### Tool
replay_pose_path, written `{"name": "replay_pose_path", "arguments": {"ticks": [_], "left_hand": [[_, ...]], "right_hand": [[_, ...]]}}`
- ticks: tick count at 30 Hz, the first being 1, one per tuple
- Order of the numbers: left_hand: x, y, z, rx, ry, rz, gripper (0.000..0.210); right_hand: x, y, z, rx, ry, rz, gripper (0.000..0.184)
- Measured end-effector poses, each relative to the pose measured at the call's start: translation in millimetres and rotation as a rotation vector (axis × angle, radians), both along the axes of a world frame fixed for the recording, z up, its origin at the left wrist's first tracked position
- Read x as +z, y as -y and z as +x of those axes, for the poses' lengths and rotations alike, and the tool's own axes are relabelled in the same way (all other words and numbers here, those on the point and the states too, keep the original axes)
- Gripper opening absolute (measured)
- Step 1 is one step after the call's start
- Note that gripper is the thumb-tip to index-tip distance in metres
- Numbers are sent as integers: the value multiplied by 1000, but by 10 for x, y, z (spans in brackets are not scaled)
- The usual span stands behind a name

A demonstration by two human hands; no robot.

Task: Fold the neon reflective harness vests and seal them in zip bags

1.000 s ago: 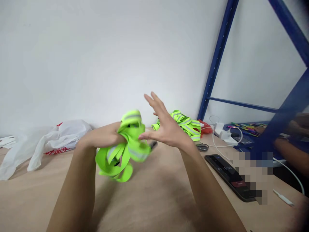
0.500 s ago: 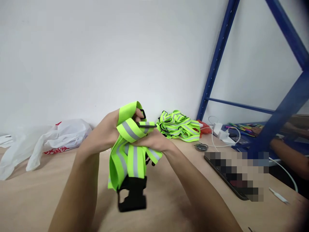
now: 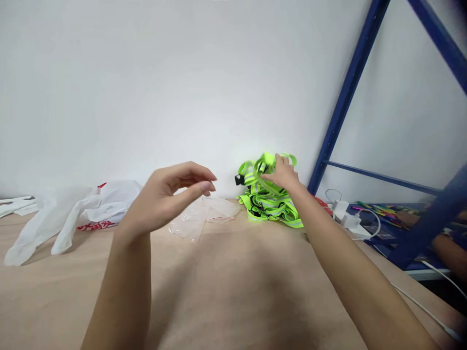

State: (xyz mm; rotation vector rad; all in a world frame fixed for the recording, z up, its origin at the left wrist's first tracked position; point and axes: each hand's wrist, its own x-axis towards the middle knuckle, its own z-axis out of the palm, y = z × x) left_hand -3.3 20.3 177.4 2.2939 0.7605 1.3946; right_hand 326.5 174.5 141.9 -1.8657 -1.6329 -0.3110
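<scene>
My left hand [image 3: 168, 200] hovers over the left middle of the table. Its fingers are curved, the thumb is apart from them, and nothing lies between. Farther off to the right, my right hand [image 3: 284, 172] is at the top of a heap of reflective straps [image 3: 272, 206]. Its fingers are spread against a loosely bundled neon-yellow strap [image 3: 268, 160], slightly blurred, without closing round it. A black buckle [image 3: 240, 180] sticks out at the bundle's left side. Grey stripes run along the straps. Part of the heap is hidden behind my right hand and forearm.
Clear plastic bags [image 3: 197, 218] lie flat near the wall. A white plastic bag with red print [image 3: 109, 204] rests at the left. White chargers [image 3: 346, 216] with cables stand right, by a blue metal rack [image 3: 350, 97]. Beyond the rack shows another person's arm [image 3: 450, 255].
The folded strap bundle has gone from between both hands to the heap, moved there by my right hand. My left hand has come off it. The view has shifted slightly, and the clear bags are now uncovered.
</scene>
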Motion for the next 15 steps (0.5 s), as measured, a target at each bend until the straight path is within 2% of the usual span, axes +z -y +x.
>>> {"name": "replay_pose_path", "arguments": {"ticks": [2, 4, 6, 8, 10, 13, 15], "left_hand": [[-49, 22, 194, -125, -120, -32, 15], [-224, 32, 435, -231, -291, -34, 17], [-545, 23, 661, -257, -499, 48, 22], [-972, -18, 804, -211, -673, 110, 25], [-1420, -100, 828, -165, -758, 98, 27], [-1939, -291, 694, -16, -784, 29, 25], [-2129, -421, 588, 51, -784, -11, 25]], "right_hand": [[-196, 74, -18, -8, 75, -22, 88], [-462, 246, -121, 125, 175, 70, 69], [-794, 475, -272, 341, 243, 100, 52], [-1147, 711, -420, 511, 252, 57, 39], [-1458, 906, -540, 604, 220, 12, 27], [-1749, 1069, -666, 671, 159, -10, 8], [-1833, 1105, -726, 677, 119, -21, 4]]}}
